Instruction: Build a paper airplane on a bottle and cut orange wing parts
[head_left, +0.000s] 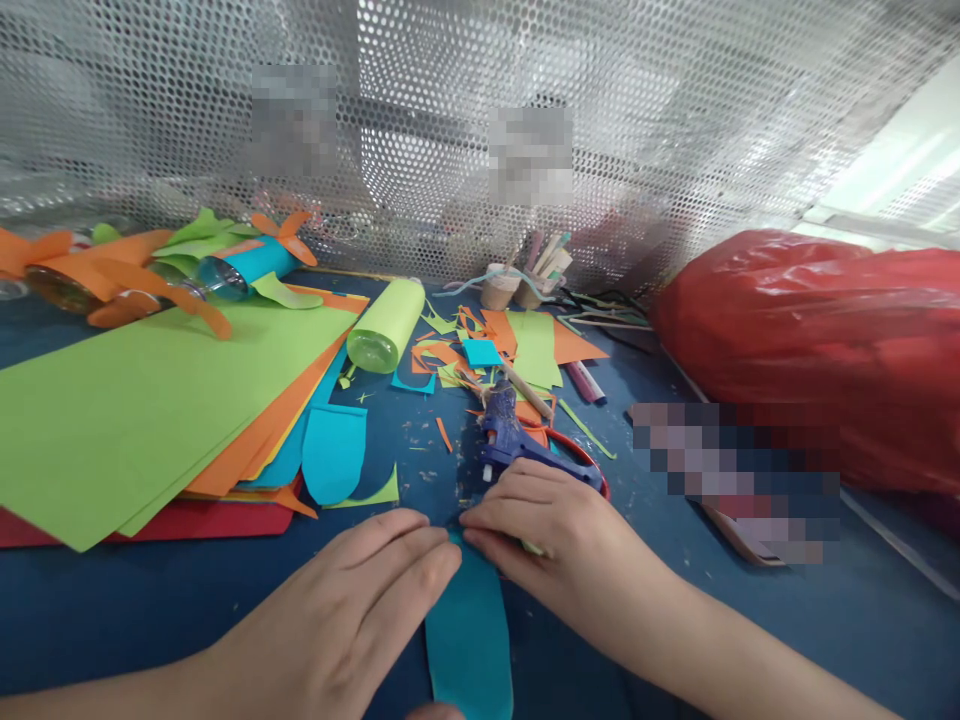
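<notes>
A long rounded strip of teal paper [469,640] lies on the blue table between my hands. My left hand [352,610] rests flat on the table with its fingers stretched out, the fingertips at the strip's upper left edge. My right hand [547,530] presses down on the strip's far end, fingers held together and flat. A bit of pale green shows under the right hand's fingers. Just beyond the right hand lies a blue glue gun [510,440].
A stack of green, orange, teal and red paper sheets [142,400] covers the left. A green-wrapped bottle [386,325] lies behind, with paper scraps [510,350], cups of sticks [517,285] and decorated bottles [150,275]. A red plastic bag [810,340] fills the right. Perforated metal screen behind.
</notes>
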